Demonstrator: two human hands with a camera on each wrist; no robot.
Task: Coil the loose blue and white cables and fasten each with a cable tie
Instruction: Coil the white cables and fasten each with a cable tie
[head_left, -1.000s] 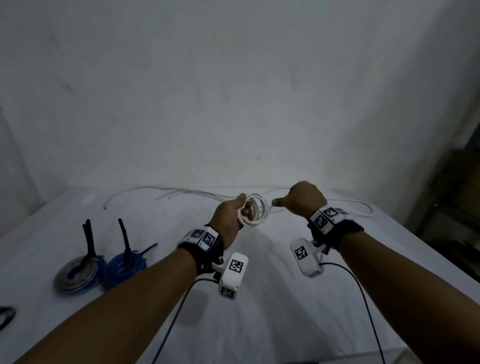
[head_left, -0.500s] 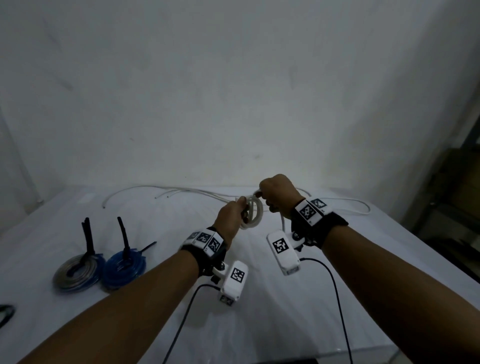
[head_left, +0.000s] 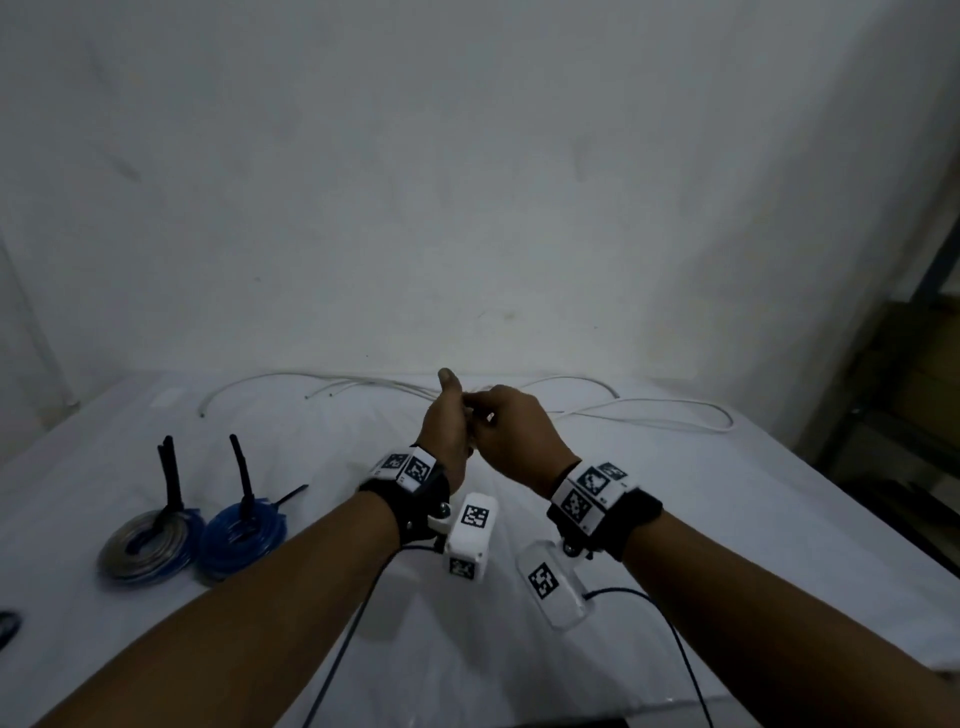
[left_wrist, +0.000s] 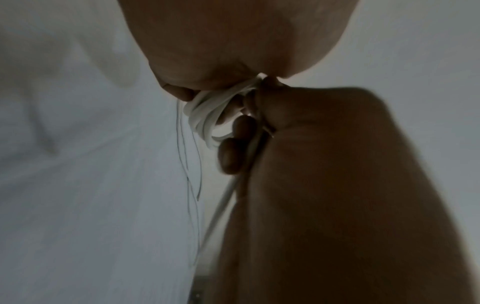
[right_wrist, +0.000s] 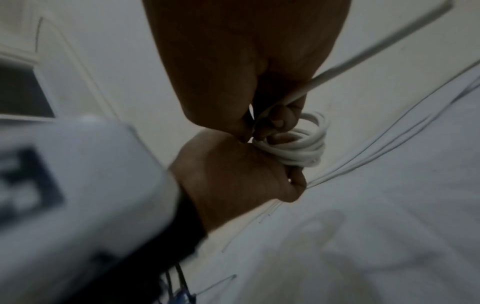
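My left hand (head_left: 445, 426) grips a small coil of white cable (right_wrist: 298, 148) in its curled fingers, thumb pointing up. My right hand (head_left: 511, 431) presses against it from the right and pinches the free strand of the white cable (right_wrist: 337, 67) just beside the coil. The head view hides the coil between the two hands, but the left wrist view shows the coil (left_wrist: 207, 111) with the right fingertips (left_wrist: 233, 152) against it. The loose rest of the white cable (head_left: 649, 410) trails over the table behind and to the right.
A tied blue coil (head_left: 241, 535) and a tied grey coil (head_left: 145, 545) lie on the white table (head_left: 727, 545) at the left, each with a black cable tie (head_left: 241, 473) sticking up. More thin white cables (head_left: 311, 384) lie by the back wall. Dark shelving stands at the right.
My right hand has swung left with the strand and now meets my left hand. The coil, seen hanging open from my left hand before, is now covered by both hands.
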